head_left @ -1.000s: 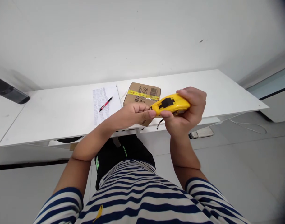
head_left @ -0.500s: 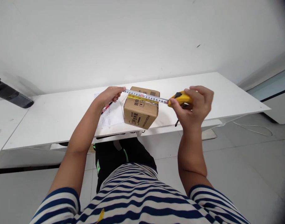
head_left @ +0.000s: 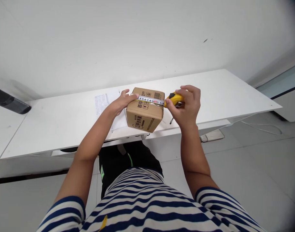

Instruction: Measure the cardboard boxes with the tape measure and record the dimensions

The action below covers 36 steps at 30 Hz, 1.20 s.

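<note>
Head view: a brown cardboard box (head_left: 144, 117) sits on a white table (head_left: 53, 119), with a strip of yellow packing tape (head_left: 137, 102) partly visible on its top. The metal blade (head_left: 150, 100) of a yellow tape measure (head_left: 175, 99) stretches over the box top from left to right, printed digits facing up. Just beside the box's right edge, the right hand (head_left: 188, 104) grasps the case, thumb in front and fingers wrapped behind. At the box's left top edge, the left hand (head_left: 122, 101) lays one digit over the blade's end while another finger is raised; whether the rest pinch the tip, I cannot tell. A black strap (head_left: 171, 121) hangs below the case, right of the box. Printed paper (head_left: 103, 100) lies left of the box, partly covered by the left hand. Well apart, farther left of the box, is a dark cylindrical object (head_left: 11, 100).
</note>
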Available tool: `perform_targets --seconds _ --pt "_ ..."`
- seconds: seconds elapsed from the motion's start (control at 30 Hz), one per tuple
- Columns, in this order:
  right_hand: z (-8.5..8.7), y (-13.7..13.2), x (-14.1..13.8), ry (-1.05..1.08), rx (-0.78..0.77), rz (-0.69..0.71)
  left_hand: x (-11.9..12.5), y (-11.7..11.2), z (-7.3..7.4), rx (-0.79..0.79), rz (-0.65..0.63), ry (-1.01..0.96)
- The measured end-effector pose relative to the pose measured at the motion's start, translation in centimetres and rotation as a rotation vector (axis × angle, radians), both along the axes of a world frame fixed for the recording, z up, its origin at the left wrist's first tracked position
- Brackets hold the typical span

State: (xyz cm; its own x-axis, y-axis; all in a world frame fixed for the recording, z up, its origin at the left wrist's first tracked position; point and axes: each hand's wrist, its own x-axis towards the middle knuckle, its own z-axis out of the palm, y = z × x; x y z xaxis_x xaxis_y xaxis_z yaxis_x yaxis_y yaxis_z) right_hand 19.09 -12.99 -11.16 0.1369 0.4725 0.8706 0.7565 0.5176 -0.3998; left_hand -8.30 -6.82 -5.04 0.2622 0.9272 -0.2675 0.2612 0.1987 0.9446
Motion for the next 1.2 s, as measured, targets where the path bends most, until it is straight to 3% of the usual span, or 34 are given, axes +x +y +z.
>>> perform_targets --seconds 0.17,0.53,0.8,1.07,1.2 --pt "0.3 -0.1 -0.2 0.012 -0.028 -0.010 0.0 -0.6 -0.3 -0.055 0.024 -0.161" --pt "0.2 -0.3 -0.3 0.035 -0.036 -0.012 0.2 -0.5 -1.0 -0.042 0.069 -0.175" --pt "-0.1 -0.1 -0.2 0.032 0.013 -0.011 0.7 0.4 -2.6 -0.049 0.104 -0.305" --pt "-0.1 -0.1 -0.4 0.036 0.069 0.041 0.9 -0.1 -1.9 -0.063 0.100 -0.342" --pt "0.0 -0.1 -0.4 -0.022 0.109 -0.002 0.9 -0.3 -1.7 -0.073 0.103 -0.333"
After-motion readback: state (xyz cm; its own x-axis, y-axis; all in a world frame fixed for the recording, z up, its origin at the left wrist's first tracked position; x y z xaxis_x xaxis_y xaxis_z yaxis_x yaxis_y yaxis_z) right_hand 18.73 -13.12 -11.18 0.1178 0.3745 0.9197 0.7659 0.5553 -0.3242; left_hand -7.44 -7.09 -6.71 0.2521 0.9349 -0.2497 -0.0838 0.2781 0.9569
